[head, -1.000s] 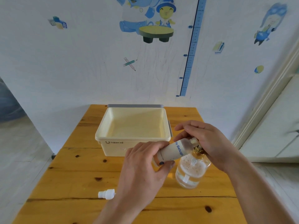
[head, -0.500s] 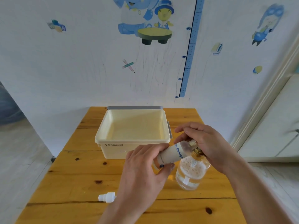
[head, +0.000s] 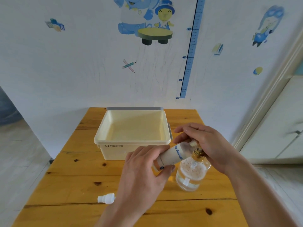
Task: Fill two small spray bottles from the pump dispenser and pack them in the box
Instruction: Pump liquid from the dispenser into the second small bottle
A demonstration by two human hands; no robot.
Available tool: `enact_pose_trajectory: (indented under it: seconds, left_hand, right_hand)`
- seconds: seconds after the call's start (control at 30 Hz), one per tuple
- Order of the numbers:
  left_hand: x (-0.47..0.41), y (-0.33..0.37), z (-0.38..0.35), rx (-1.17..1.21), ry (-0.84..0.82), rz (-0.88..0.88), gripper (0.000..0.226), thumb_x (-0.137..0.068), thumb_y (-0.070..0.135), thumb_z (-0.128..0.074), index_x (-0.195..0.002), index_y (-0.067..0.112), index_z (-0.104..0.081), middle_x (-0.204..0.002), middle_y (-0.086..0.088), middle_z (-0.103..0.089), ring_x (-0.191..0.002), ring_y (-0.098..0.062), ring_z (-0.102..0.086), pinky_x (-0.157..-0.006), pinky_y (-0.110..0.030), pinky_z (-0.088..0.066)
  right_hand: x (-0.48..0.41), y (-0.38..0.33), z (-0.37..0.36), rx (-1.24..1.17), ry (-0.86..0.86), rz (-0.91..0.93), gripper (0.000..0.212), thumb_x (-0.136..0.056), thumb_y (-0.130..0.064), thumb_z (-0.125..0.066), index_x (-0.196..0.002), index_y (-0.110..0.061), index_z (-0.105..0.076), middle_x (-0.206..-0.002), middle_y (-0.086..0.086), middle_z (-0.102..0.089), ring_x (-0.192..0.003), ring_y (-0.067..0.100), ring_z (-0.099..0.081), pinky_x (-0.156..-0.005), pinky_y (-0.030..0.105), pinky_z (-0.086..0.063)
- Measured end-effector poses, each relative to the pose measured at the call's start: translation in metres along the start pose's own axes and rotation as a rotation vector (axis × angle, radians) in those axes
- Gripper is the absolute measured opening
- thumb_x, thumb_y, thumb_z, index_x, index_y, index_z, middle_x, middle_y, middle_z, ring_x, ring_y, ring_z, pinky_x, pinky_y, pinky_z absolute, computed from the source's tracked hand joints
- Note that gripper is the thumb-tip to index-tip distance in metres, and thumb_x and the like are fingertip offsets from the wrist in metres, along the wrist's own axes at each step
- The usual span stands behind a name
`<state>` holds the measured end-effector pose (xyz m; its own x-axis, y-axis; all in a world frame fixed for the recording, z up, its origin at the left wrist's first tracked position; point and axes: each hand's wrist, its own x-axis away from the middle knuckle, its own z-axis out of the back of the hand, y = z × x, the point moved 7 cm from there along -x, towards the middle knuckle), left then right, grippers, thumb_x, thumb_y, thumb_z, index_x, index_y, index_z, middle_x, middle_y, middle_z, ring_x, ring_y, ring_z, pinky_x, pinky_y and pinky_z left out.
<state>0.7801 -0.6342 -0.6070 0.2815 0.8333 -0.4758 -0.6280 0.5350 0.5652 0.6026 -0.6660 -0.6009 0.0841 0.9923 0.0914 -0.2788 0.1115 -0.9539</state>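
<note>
Head view: a small spray bottle (head: 172, 157) is gripped round its lower half by the left hand (head: 144, 171) and held tilted, its open neck raised to the spout of the pump dispenser (head: 191, 175). The dispenser's head is covered by the curled fingers of the right hand (head: 208, 145). Whether neck and spout are truly lined up cannot be told, as the spot is partly hidden. If they are not, liquid would likely be pumped over the fingers and the worktop (head: 73, 177). A hard press could tip the dispenser, which is steadied only from above. The loose spray cap (head: 105, 198), just left of the left wrist, could be knocked off. The box (head: 114, 152), beyond both hands, holds nothing yet.
</note>
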Motion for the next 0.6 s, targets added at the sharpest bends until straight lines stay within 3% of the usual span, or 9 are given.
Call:
enact_pose_trajectory:
  seconds: [0.23,0.4,0.5,0.6]
  left_hand:
    - [-0.0009,0.0007,0.0010,0.011,0.003,0.005,0.035,-0.073,0.046,-0.067,-0.108,0.040,-0.063,-0.095,0.027,-0.063,-0.095,0.002,-0.053,-0.083,-0.016,-0.037]
    - [0.0001,0.0001,0.0002,0.013,0.001,0.008,0.035,-0.074,0.043,-0.071,-0.108,0.040,-0.063,-0.095,0.028,-0.063,-0.096,0.004,-0.052,-0.084,-0.013,-0.033]
    - [-0.0015,0.0004,0.0000,0.017,0.000,0.010,0.035,-0.075,0.043,-0.071,-0.108,0.040,-0.063,-0.096,0.027,-0.063,-0.096,0.004,-0.052,-0.085,-0.013,-0.033]
    - [-0.0010,-0.0007,-0.0025,0.007,-0.015,0.006,0.035,-0.075,0.042,-0.072,-0.108,0.040,-0.063,-0.096,0.027,-0.063,-0.096,0.003,-0.052,-0.086,-0.014,-0.033]
  right_hand:
    - [-0.0002,0.0013,-0.0003,0.036,0.036,0.036,0.031,-0.101,-0.015,-0.042,-0.097,-0.022,-0.072,-0.086,0.000,-0.077,-0.092,0.031,-0.066,-0.084,0.054,-0.049]
    - [-0.0014,0.0003,0.0000,0.000,-0.012,0.014,0.030,-0.101,-0.023,-0.044,-0.097,-0.023,-0.074,-0.090,0.002,-0.077,-0.094,0.032,-0.066,-0.081,0.050,-0.045]
    - [-0.0017,-0.0006,0.0006,0.012,0.006,0.032,0.031,-0.101,-0.018,-0.043,-0.099,-0.024,-0.072,-0.089,0.002,-0.077,-0.100,0.037,-0.064,-0.077,0.050,-0.045]
    - [-0.0013,0.0030,0.0009,0.048,0.031,0.034,0.030,-0.101,-0.016,-0.041,-0.100,-0.024,-0.071,-0.087,-0.001,-0.077,-0.097,0.032,-0.064,-0.084,0.055,-0.049]
